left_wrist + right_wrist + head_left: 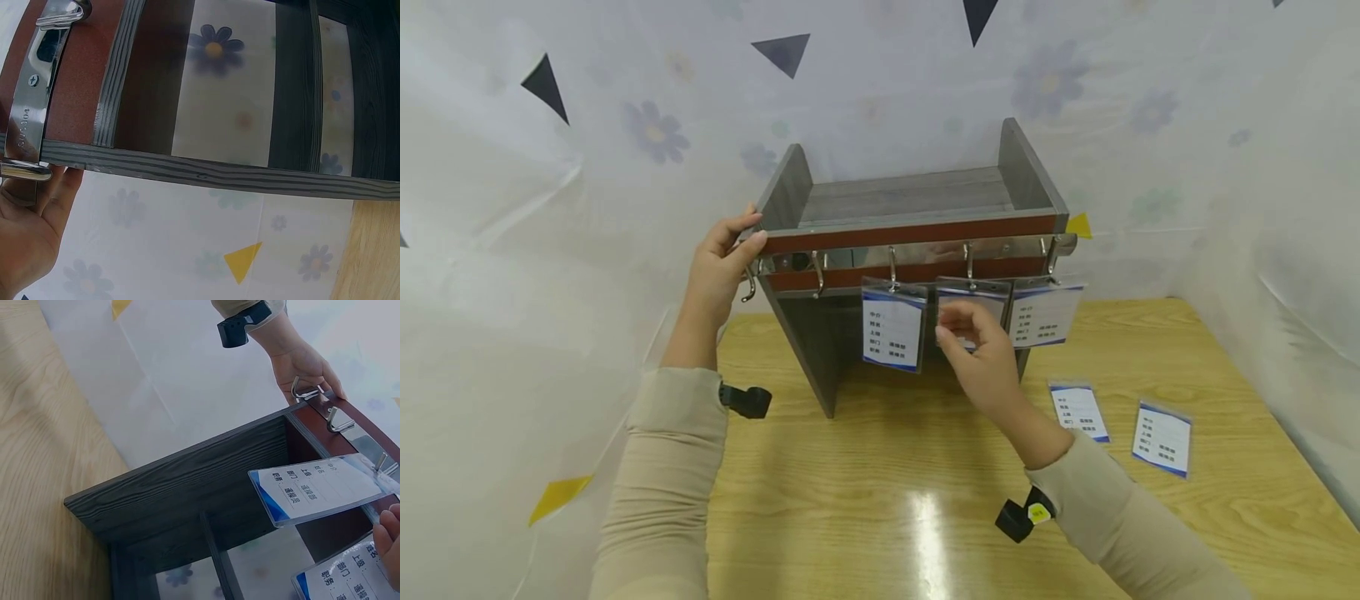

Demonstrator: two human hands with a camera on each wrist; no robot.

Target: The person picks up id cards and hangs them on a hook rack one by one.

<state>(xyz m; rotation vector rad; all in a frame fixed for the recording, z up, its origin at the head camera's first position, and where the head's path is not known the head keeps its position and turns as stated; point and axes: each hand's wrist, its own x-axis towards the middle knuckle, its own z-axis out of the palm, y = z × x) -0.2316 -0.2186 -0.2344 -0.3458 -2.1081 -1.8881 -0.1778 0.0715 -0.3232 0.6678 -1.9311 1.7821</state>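
A grey wooden shelf rack with a red-brown front and a metal hook strip stands on the table. My left hand grips its upper left corner, thumb on the front edge, beside the end hook. Three clear-sleeved name badges hang from the hooks: a left badge, a middle badge and a right badge. In front of the middle badge, partly covering it, is my right hand, fingers loosely bent, with nothing visible between them. Its fingertips are partly cut off in the right wrist view.
Two more name badges lie on the wooden table to the right, a nearer one and another close to my right forearm. A bare hook is left of the hanging badges. Pale flowered sheeting surrounds the table.
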